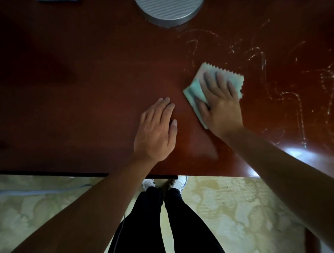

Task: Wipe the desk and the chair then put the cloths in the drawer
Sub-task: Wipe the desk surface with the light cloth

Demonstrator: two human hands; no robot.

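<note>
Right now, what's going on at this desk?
A person is standing at a dark red desk, wiping it. The right hand presses flat on a pale green cloth on the desktop, while the left hand rests flat on the bare wood beside it, holding nothing. Whitish streaks show on the surface right of the cloth. A round grey object sits at the far edge.

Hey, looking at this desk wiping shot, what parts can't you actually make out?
- Round grey ribbed object: cut off by the top edge of the head view, so its identity is unclear.
- Cloth: the right hand pressing on it hides its middle.
- Dark object at top left: only a sliver shows.
- Chair and drawer: not in view.
- Shoes: mostly hidden by the desk edge.
</note>
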